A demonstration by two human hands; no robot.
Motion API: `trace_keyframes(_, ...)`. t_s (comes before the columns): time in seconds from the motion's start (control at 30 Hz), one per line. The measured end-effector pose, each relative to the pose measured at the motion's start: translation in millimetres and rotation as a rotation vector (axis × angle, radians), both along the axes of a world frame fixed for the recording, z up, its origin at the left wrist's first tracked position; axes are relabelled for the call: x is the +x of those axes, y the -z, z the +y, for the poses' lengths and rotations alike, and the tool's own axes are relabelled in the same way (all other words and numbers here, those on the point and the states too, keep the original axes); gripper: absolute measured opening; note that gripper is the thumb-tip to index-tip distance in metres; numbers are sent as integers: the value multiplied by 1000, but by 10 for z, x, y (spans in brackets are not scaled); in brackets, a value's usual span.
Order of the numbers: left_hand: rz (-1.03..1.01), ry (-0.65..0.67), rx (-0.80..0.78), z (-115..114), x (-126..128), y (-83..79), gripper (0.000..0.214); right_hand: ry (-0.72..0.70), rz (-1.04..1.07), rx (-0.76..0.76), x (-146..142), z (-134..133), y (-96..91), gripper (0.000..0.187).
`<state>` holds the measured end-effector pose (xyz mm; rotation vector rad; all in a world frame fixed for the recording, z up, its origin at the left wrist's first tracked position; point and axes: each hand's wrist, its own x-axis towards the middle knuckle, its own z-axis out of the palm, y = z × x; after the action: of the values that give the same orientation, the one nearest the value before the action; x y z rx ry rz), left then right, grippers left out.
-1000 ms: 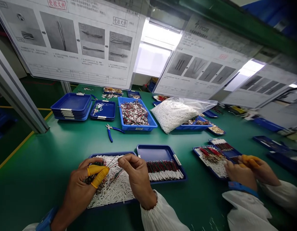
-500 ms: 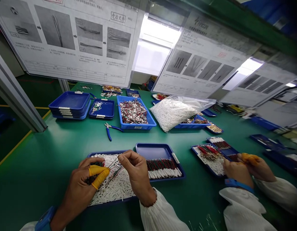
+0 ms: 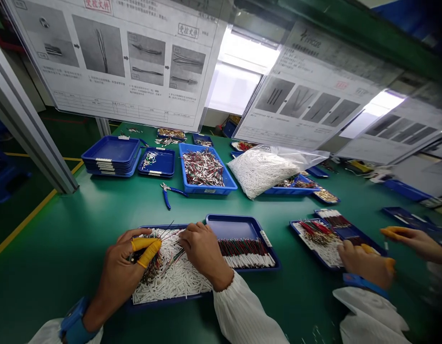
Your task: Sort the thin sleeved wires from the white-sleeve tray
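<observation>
My left hand (image 3: 122, 270), with yellow finger cots on thumb and forefinger, grips a bundle of dark wires (image 3: 151, 265) with metal terminals. It sits above a blue tray (image 3: 163, 302) heaped with white sleeved wires (image 3: 181, 282). My right hand (image 3: 203, 249) lies low over that heap, and thin wires (image 3: 173, 258) run from the bundle to its fingers. Its fingertips are mostly hidden. Just beyond it, a second blue tray (image 3: 228, 228) holds a row of red-and-green wires (image 3: 244, 253) with white ends.
A co-worker's hands (image 3: 366, 265) work over trays of wires at the right. Farther off stand blue-handled pliers (image 3: 169, 193), a blue tray of red and silver wires (image 3: 203, 167), a plastic bag of white sleeves (image 3: 260, 172), and stacked blue trays (image 3: 111, 153). Instruction sheets (image 3: 117, 62) hang above.
My right hand has dropped lower onto the white heap and turned, covering its fingertips. The co-worker's hands have moved apart. The whole view has shifted slightly.
</observation>
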<state>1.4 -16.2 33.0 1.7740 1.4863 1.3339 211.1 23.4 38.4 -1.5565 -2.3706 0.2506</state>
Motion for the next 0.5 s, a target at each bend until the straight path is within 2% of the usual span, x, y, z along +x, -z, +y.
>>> trace_keyframes(0.1, -13, -7, -5, -3, 10, -1, 14, 3, 18, 12, 7, -6, 18, 19)
trace_keyframes(0.17, -27, -10, -17, -1, 13, 0, 14, -1, 131, 4, 53, -15, 18, 15)
trace_keyframes(0.3, -53, -16, -43, 1, 12, 1, 14, 1, 617, -111, 128, -41, -11, 12)
trace_keyframes(0.5, -64, -31, -57, 2, 17, 0, 16, 18, 1143, -400, 77, -78, -59, 24)
